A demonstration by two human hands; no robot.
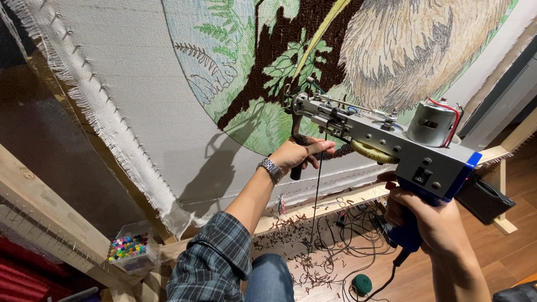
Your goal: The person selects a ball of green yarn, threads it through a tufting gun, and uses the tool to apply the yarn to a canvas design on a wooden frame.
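Both grips closed on the tufting gun (386, 137): right hand (428, 215) on blue handle, left hand (299, 154) on front grip. Tufting green foliage on the stretched cloth (140, 84); steady pressure needed.

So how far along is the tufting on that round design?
Done: the dark brown branch, green fern leaves and most of the tan furry shape look filled. In hand: the left hand grips the front handle and the right hand the blue grip of the tufting gun, whose tip sits at the lower green edge. Left: the pale blue area shows only outlined ferns.
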